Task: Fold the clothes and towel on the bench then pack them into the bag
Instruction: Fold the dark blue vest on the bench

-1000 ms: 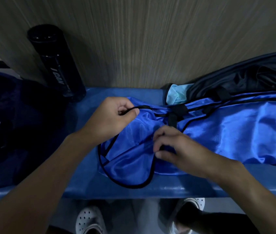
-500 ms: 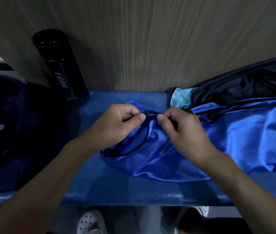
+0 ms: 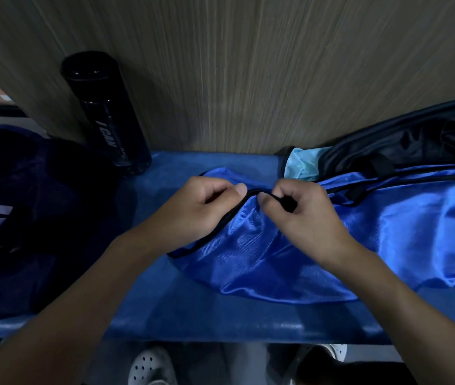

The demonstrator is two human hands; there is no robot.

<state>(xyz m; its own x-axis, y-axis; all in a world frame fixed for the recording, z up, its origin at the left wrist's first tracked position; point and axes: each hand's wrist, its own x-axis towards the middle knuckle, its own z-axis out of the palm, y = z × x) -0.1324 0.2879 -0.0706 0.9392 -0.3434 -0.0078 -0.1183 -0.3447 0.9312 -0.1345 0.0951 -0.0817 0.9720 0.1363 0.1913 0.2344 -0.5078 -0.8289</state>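
- Right hand [image 3: 301, 218] has come up from the lower fabric to beside the left hand [image 3: 201, 209].
- Both hands pinch the black piping of a shiny blue satin garment [image 3: 276, 262], thumbs against curled fingers.
- The garment lies on the blue bench [image 3: 181, 309].
- Farther back, a pale-blue cloth [image 3: 301, 166] and an upright black cylindrical bottle [image 3: 109, 118] stand against the wall.
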